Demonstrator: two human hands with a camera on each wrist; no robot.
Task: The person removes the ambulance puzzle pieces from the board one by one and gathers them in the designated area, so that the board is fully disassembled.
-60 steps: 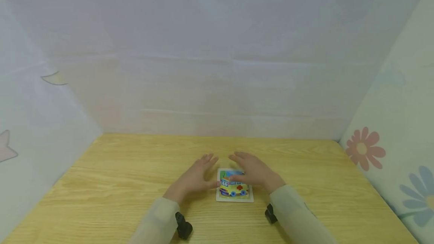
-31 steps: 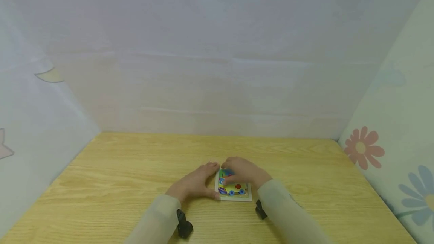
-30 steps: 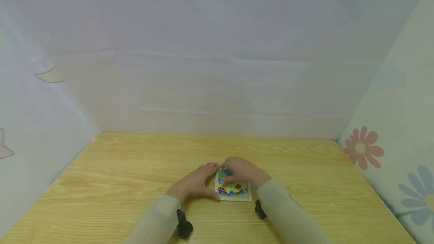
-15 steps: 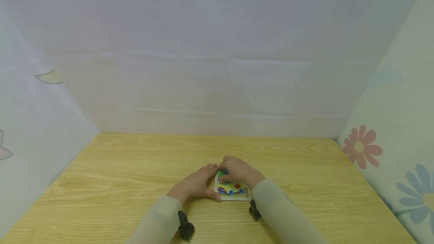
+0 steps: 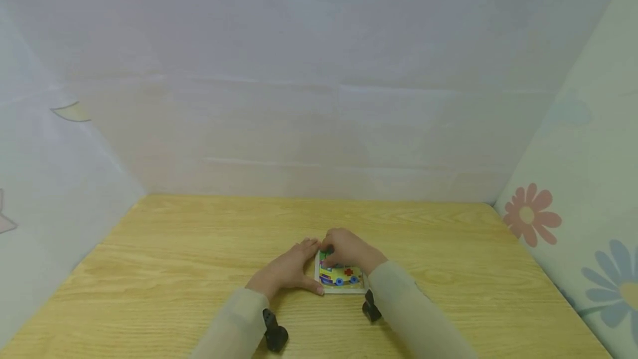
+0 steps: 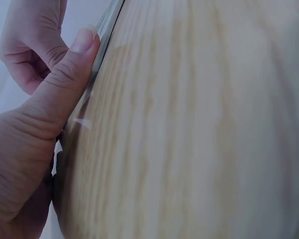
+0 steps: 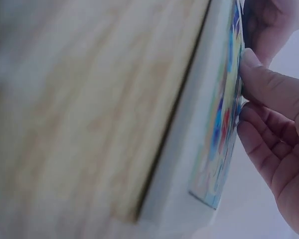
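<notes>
A square picture board with a white border lies flat on the wooden table; its picture shows a yellow ambulance with a red cross. Along the board's left side, my left hand holds it, thumb at the near corner and fingers at the far one. In the left wrist view its thumb lies against the board's edge. My right hand bends over the far left part of the picture, fingers curled, thumb tip on the picture face. I cannot tell whether these fingertips pinch anything. The hand hides the picture's upper part.
The pale wooden table reaches back to a whitish cloth wall. Cloth printed with a red flower and a blue flower stands at the right, another pale sheet at the left. Small black devices sit on both wrists.
Both hands have come down from above onto the board. The left hand has settled at its left side; the right hand has shifted left and curled over the far left part.
</notes>
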